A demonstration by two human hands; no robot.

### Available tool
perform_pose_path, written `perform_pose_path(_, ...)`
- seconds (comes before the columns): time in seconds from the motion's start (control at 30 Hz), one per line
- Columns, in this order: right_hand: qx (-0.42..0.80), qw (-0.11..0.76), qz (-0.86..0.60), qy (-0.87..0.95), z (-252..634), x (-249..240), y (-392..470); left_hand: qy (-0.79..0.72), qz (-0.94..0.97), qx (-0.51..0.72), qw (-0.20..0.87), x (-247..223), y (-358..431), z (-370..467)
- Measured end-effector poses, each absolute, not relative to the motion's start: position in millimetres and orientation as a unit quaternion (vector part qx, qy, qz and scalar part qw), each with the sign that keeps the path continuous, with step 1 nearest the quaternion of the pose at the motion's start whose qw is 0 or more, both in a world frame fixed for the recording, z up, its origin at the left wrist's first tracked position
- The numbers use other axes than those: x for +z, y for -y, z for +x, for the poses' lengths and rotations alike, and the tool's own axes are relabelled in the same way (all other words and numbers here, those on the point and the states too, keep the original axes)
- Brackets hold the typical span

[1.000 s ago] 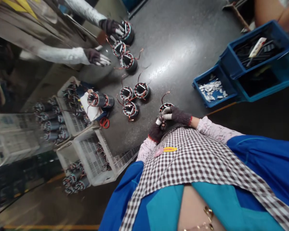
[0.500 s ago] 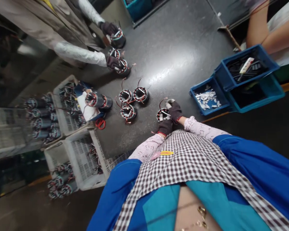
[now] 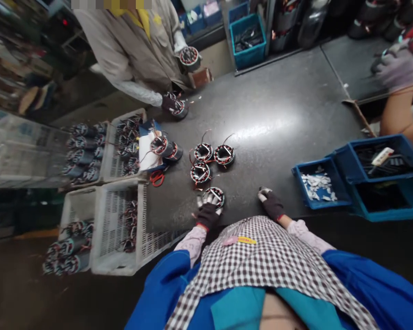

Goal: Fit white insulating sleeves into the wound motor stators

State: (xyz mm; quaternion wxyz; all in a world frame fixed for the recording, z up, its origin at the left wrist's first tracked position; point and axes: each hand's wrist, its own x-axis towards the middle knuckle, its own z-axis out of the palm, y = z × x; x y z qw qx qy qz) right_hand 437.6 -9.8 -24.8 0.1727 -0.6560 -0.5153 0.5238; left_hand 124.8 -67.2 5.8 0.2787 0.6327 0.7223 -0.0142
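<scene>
Three wire-wound cylinders (image 3: 223, 158) are grouped close together on the dark desk (image 3: 278, 123), ends up; all places below are given relative to this trio. A fourth cylinder (image 3: 218, 196), also end up, is set on the near side of the trio, just apart from it. It is partly covered by the left hand (image 3: 208, 213), which is gloved with pale fingertips: the fingers are spread across the left part of the rim, the thumb parted from them toward the near right side. Whether the wall is gripped cannot be told. The right hand (image 3: 270, 202), likewise gloved, is placed at the near edge, right of the trio and well apart from the fourth cylinder. Its fingers are partly bent; whether anything is pinched cannot be told.

Farther right of the trio, white pieces (image 3: 318, 185) are contained in a small blue bin (image 3: 344, 200). Left of the trio and slightly nearer, red-handled scissors (image 3: 156, 178) are laid down. Farther left, cylinders are stacked in a pale crate (image 3: 112, 165). Beyond the trio to the left, another cylinder (image 3: 181, 111) is touched by a co-worker's gloved hand (image 3: 167, 104).
</scene>
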Motion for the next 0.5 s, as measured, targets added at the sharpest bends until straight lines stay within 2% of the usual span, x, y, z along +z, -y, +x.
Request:
perform_pose_path(0.13, 0.545, 0.150, -0.586, 0.581, 394, -25, -15, -0.756, 0.622, -0.065, 0.193, 0, 54, 56)
perform_pose_path(0.23, 0.551, 0.155, -0.548, 0.611, 344, -24, -65, -0.738, 0.650, -0.067, 0.171, -4, 31, 25)
perform_pose_path(0.4, 0.527, 0.184, -0.546, 0.625, 283, -15, -150, -0.731, 0.658, -0.114, 0.144, -8, -25, 12)
perform_pose_path(0.5, 0.533, 0.180, -0.531, 0.633, 264, 0, -190, -0.751, 0.643, -0.100, 0.110, -12, -73, 12)
